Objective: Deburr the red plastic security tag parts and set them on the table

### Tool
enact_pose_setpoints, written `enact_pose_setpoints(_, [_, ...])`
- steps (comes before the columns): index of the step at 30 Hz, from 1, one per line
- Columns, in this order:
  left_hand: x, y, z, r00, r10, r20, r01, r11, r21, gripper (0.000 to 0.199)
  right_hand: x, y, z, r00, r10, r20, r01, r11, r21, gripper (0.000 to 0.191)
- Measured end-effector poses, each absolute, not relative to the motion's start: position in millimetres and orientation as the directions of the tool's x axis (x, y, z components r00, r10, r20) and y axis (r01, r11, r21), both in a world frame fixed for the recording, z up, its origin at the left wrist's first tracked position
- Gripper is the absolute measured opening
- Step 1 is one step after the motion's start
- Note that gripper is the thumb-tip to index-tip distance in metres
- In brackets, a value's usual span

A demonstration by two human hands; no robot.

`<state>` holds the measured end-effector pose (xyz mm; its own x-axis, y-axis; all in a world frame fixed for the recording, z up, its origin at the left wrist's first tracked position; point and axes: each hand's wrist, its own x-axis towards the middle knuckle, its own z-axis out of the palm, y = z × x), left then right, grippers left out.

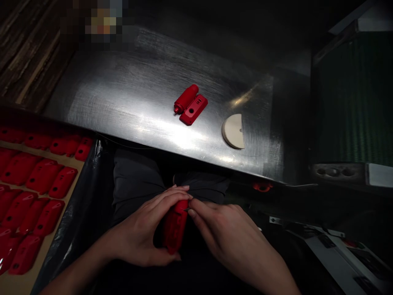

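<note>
Above my lap, my left hand (147, 229) grips a red plastic housing part (175, 229), thumb at its lower end and fingers over its top. My right hand (221, 223) is at the upper right edge of that part, thumb and forefinger pinched around a small, dark, thin tool tip (186, 209) that touches or nearly touches the edge. The tool's kind cannot be made out. On the metal table ahead lie a red cylindrical part (186, 96) with a small pin end and, beside it, a flat red cover (194, 110) with a dark round hole.
A cream half-round disc (233, 131) lies on the metal table (129, 102), right of the red parts. To my left, a box (27, 282) holds rows of red parts (43, 176) beside black plastic sheeting (76, 205). A green conveyor belt (353, 98) stands at right.
</note>
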<state>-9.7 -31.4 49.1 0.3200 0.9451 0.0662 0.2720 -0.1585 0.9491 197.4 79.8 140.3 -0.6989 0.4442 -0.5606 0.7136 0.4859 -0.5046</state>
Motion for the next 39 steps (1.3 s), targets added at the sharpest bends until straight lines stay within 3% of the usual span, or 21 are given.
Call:
enact_pose_setpoints(20, [-8.7, -28.4, 49.0, 0.314, 0.947, 0.073, 0.296, -0.17, 0.94, 0.11, 200.4, 82.0, 139.5, -0.692, 0.439, -0.572, 0.722, 0.42, -0.55, 0.031])
enact_pose_setpoints(24, [-9.2, -28.0, 50.1, 0.318, 0.946, 0.068, 0.293, -0.167, 0.942, 0.113, 203.3, 90.0, 140.5, -0.701, 0.404, -0.588, 0.71, 0.316, -0.629, 0.031])
enact_pose_setpoints(27, [-9.3, -27.4, 49.9, 0.303, 0.952, 0.052, 0.294, -0.145, 0.945, 0.112, 204.5, 95.0, 135.4, -0.737, 0.384, -0.557, 0.644, 0.146, -0.751, 0.033])
enact_pose_setpoints(32, [-8.5, -24.2, 50.8, 0.287, 0.957, 0.051, 0.336, -0.15, 0.93, 0.11, 206.0, 91.8, 116.9, -0.657, 0.545, -0.52, 0.548, -0.128, -0.826, 0.038])
enact_pose_setpoints(39, [-7.0, -19.7, 54.0, 0.297, 0.953, 0.064, 0.349, -0.171, 0.921, 0.108, 209.5, 84.6, 109.8, -0.522, 0.699, -0.489, 0.549, -0.164, -0.82, 0.031])
